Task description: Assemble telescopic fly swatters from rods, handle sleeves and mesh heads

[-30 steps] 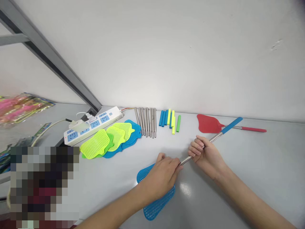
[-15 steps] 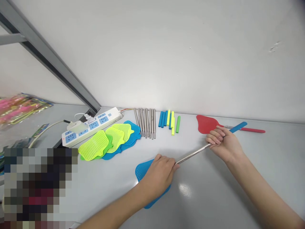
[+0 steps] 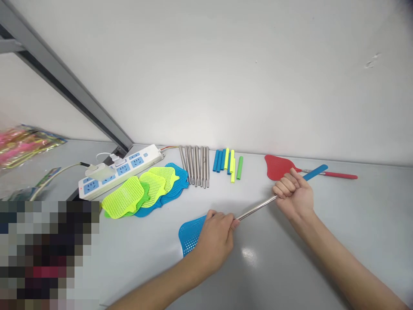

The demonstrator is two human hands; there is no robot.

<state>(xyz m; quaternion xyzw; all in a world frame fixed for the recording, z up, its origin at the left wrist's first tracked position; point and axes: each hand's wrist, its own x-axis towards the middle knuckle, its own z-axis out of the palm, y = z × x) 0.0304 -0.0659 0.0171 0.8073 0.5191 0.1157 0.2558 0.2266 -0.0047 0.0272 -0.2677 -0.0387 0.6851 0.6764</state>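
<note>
Both hands grip one blue fly swatter (image 3: 190, 234) with a metal rod, held slantwise over the grey table. My left hand (image 3: 217, 239) is closed around the neck where the perforated blue head meets the rod, hiding part of the head. Around the rod's upper end my right hand (image 3: 293, 191) is wrapped, and the blue handle sleeve (image 3: 315, 172) sticks out past it. Just behind that hand lies a red fly swatter (image 3: 280, 167) with a red handle, flat on the table.
Yellow, green and blue swatter heads (image 3: 124, 196) overlap at the left beside a white power strip (image 3: 122, 168). Several metal rods (image 3: 196, 165) and coloured sleeves (image 3: 222, 160) lie along the wall. Plastic-wrapped packs (image 3: 29, 142) are at far left.
The right hand and the swatter's handle end have shifted slightly left. The blue head has tilted a little, and less of it shows below the left hand. Both hands keep their grip.
</note>
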